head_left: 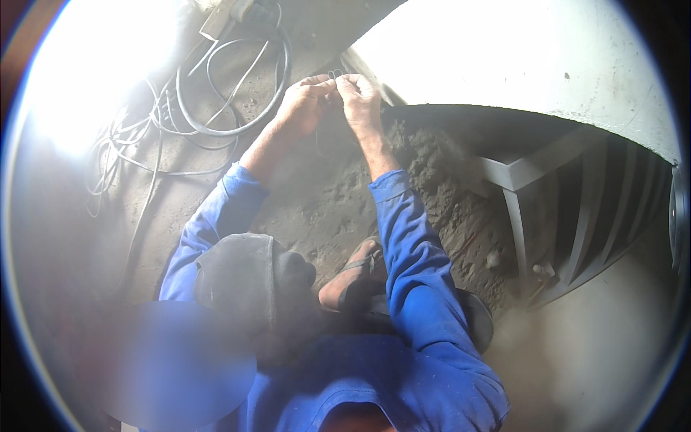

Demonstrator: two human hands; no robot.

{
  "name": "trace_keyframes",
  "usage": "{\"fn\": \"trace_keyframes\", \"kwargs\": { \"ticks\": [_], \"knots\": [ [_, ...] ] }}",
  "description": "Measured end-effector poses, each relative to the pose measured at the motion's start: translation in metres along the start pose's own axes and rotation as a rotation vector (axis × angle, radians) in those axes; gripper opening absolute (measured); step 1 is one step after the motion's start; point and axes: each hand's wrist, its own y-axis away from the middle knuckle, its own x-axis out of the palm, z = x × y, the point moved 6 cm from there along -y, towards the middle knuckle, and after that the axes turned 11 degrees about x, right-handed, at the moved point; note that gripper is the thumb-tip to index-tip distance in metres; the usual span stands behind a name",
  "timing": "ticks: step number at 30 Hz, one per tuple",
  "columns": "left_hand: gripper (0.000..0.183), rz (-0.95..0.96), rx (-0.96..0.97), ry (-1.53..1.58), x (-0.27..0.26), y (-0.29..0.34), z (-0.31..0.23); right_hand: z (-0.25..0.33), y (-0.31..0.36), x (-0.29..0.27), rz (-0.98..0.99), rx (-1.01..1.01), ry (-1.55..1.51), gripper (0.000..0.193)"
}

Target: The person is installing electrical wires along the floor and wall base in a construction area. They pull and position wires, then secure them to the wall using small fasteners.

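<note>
Wire: here it is, a thin dark wire (335, 73) bent into small loops, up just off the panel's (504, 57) left corner, on the near side of it.
Left hand: the left hand (305, 104) has thumb and finger pinched at the wire's left side, and it's the farther of the two from the panel.
Right hand: the right hand (361, 104) pinches in from the wire's other side, thumb and finger closed down tight, and this one is nearer the panel.
Gap: fingertips almost meeting, the loops poking up between them; whether the two hands actually touch, I can't tell.
Axis: the loops point away from the person, past the panel's left corner; the wire's full run hides in the fingers, so its long axis can't be called.
Strand: a faint strand (317, 140) hangs under the left hand, out left of the panel; no telling whether it joins the wire.
Cable: a grey cable (223, 133) sprawls in coils well left of the panel, apart from both hands.
Frame: a slatted metal frame (511, 173) sits below the panel, well clear of the right hand.
Foot: one sandalled foot (342, 282) on the dusty ground (309, 205), nearer the person than the panel is.
</note>
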Motion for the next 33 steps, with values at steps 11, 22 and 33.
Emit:
{"fn": "trace_keyframes", "kwargs": {
  "ticks": [11, 22, 33],
  "knots": [
    [0.026, 0.009, 0.240, -0.608, -0.011, -0.003, -0.022, 0.001, 0.000, 0.005, -0.006, -0.035, 0.167, 0.020],
    [0.021, 0.093, 0.340, -0.702, 0.001, 0.002, -0.032, -0.001, 0.000, 0.006, 0.011, -0.071, 0.141, 0.021],
    [0.014, 0.008, 0.121, -0.343, -0.012, -0.010, -0.012, 0.013, 0.005, 0.003, 0.115, -0.041, 0.085, 0.020]
  ]
}}
